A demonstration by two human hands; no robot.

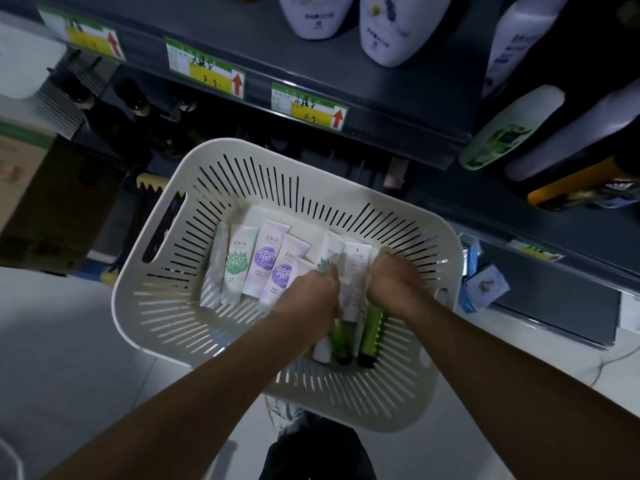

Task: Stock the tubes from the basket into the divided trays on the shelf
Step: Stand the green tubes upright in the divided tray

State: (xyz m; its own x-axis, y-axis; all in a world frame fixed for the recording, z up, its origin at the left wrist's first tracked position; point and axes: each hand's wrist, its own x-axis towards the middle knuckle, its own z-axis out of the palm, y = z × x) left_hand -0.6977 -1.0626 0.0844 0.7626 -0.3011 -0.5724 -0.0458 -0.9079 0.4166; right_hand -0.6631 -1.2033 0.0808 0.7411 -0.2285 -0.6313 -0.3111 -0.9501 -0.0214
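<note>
Both forearms reach into the slotted basket [166, 299]. Left hand [311, 292] and right hand [391, 275] curl closed among the tubes [263, 261], flanking a pale tube [351, 296]; what either holds is unclear.

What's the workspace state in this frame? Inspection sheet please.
Surface: pale tiled floor; dark grey shelf above.
Job's things: cream slotted plastic basket holding white tubes with green and purple labels and green tubes; divided trays not seen.
Clutter: brown cardboard box at left.
Hands: left hand and right hand both down among the tubes, closed on some.
Cables: nothing seen.
Surroundings: white bottles, yellow-and-green price tags.
</note>
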